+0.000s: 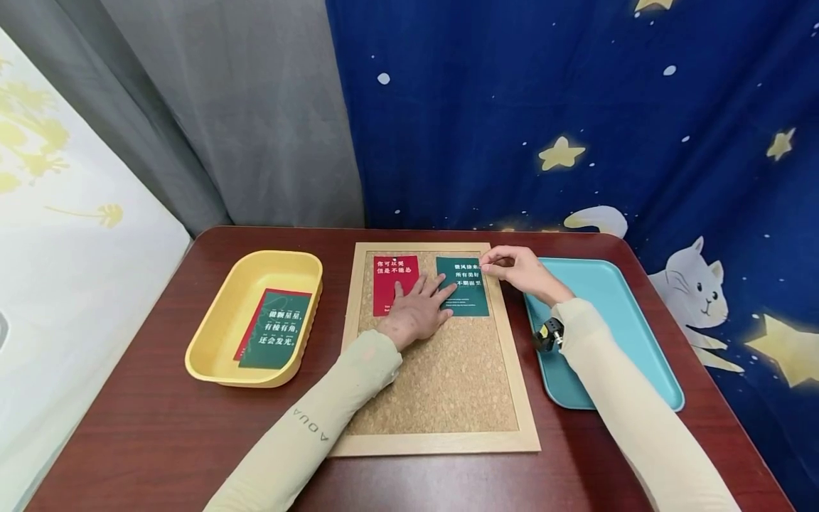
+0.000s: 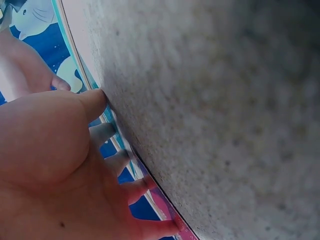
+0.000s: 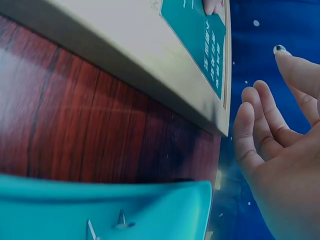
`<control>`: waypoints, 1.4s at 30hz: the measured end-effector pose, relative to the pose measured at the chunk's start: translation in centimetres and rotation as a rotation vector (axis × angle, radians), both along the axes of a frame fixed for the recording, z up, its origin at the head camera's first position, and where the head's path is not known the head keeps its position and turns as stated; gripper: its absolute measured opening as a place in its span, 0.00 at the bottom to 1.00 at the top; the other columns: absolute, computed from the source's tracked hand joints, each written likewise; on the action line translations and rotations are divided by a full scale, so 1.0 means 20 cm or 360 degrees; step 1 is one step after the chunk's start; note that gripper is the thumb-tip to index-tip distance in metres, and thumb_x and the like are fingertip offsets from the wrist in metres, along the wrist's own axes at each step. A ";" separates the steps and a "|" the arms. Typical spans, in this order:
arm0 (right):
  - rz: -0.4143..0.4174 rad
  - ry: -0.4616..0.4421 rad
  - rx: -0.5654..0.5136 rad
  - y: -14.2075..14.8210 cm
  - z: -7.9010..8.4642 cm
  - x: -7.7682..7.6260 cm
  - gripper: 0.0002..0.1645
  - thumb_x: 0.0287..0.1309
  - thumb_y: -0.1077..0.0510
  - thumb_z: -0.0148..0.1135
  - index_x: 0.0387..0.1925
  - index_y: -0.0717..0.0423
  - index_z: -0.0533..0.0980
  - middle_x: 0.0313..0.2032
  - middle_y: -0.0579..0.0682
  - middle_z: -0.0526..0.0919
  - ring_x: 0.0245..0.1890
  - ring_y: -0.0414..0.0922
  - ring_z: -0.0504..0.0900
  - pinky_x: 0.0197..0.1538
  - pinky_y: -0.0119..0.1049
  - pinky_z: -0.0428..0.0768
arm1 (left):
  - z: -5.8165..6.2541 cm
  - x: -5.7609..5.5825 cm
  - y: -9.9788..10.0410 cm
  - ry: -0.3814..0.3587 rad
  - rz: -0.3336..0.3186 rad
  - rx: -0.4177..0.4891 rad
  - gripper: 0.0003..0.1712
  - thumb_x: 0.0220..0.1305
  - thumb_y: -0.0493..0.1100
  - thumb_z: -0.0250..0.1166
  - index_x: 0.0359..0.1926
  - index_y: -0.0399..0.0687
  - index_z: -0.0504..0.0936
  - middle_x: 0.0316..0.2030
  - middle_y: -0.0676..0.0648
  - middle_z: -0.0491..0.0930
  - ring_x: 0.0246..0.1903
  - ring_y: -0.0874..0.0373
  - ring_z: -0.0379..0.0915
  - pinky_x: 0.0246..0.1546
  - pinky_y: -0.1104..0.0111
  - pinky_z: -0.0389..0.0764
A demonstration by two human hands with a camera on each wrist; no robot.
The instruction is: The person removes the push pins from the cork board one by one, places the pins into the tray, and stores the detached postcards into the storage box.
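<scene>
green card lies partly under the spread left hand. right hand, pinching a thumbtack, is nearer its upper right corner.

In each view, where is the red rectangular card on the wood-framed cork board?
Head: red card, upper left of cork board, partly under the left hand.
Left wrist: thin red strip, bottom centre.
Right wrist: not in it.
Shared landmark: blue fabric curtain.

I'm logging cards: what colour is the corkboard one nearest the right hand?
The card is dark green with white lettering; clearest in the head view.
</scene>
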State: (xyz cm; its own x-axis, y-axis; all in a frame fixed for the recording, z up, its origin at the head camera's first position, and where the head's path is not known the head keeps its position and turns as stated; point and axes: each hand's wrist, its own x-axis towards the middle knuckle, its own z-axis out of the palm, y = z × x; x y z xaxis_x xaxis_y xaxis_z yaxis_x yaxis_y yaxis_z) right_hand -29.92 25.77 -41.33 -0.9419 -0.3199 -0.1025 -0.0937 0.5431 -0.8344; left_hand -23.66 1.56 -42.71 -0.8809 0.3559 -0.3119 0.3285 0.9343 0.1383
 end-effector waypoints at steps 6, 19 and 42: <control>-0.0044 0.0000 0.0021 0.03 0.01 0.02 0.15 0.73 0.53 0.64 0.53 0.58 0.82 0.55 0.55 0.85 0.48 0.54 0.81 0.51 0.46 0.80 | 0.02 0.01 0.00 0.0008 0.0002 0.0011 0.36 0.81 0.63 0.46 0.83 0.73 0.48 0.86 0.56 0.41 0.85 0.47 0.34 0.81 0.34 0.44; -0.0120 0.0000 0.0075 0.13 -0.01 0.05 0.17 0.72 0.49 0.64 0.54 0.55 0.82 0.52 0.55 0.85 0.49 0.52 0.78 0.50 0.45 0.78 | 0.00 0.02 0.00 0.0029 -0.0008 0.0016 0.35 0.81 0.62 0.46 0.83 0.73 0.49 0.85 0.56 0.42 0.85 0.48 0.35 0.81 0.35 0.45; -0.0157 -0.0066 0.0136 0.34 -0.05 0.10 0.24 0.73 0.43 0.63 0.60 0.53 0.80 0.55 0.55 0.83 0.47 0.55 0.76 0.44 0.43 0.77 | 0.00 0.03 0.01 0.0012 0.0007 0.0030 0.36 0.80 0.62 0.48 0.83 0.72 0.50 0.85 0.55 0.42 0.85 0.48 0.34 0.81 0.34 0.44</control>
State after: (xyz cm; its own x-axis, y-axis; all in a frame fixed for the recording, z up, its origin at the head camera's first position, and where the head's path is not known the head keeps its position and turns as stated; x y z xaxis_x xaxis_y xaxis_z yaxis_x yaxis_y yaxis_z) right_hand -27.85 32.55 -42.36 -0.9627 -0.2146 -0.1649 -0.0030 0.6175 -0.7866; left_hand -23.07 1.67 -42.62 -0.8849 0.3577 -0.2983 0.3253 0.9330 0.1537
